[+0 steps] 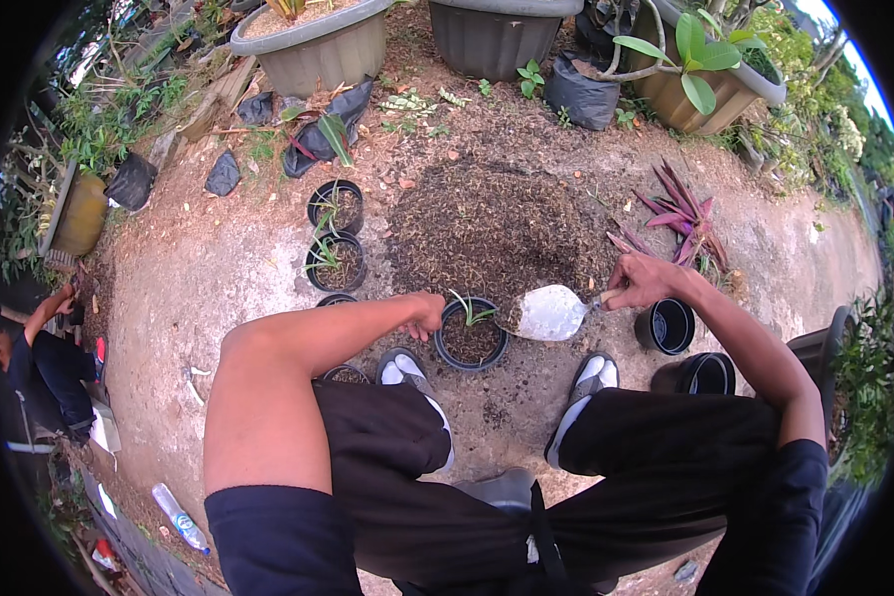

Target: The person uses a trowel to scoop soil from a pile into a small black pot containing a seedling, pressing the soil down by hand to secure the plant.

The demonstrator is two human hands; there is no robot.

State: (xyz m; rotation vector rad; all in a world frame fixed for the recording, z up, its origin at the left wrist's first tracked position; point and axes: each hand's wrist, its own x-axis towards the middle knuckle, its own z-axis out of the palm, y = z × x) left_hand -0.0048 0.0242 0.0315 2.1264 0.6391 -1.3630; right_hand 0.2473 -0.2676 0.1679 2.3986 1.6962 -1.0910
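My right hand [642, 281] is closed around the handle of a hand trowel, whose pale, broad blade [551, 314] points left. The blade's tip lies beside the rim of a round black plant pot [472, 360] with dark soil inside. A small green plant [472, 314] with narrow leaves stands in that pot. At the pot's left rim is my left hand [424, 315], its fingers curled; what they hold, if anything, is hidden. Beyond the pot spreads a heap of dark soil mixed with fibres [487, 223].
Potted seedlings [336, 260] line the left side, partly behind my left arm. Black pots [666, 326] stand at right, below uprooted purple-leaved plants [687, 219]. Large planters [507, 40] stand at the back. A plastic bottle [181, 519] lies lower left; another person [45, 348] sits at far left.
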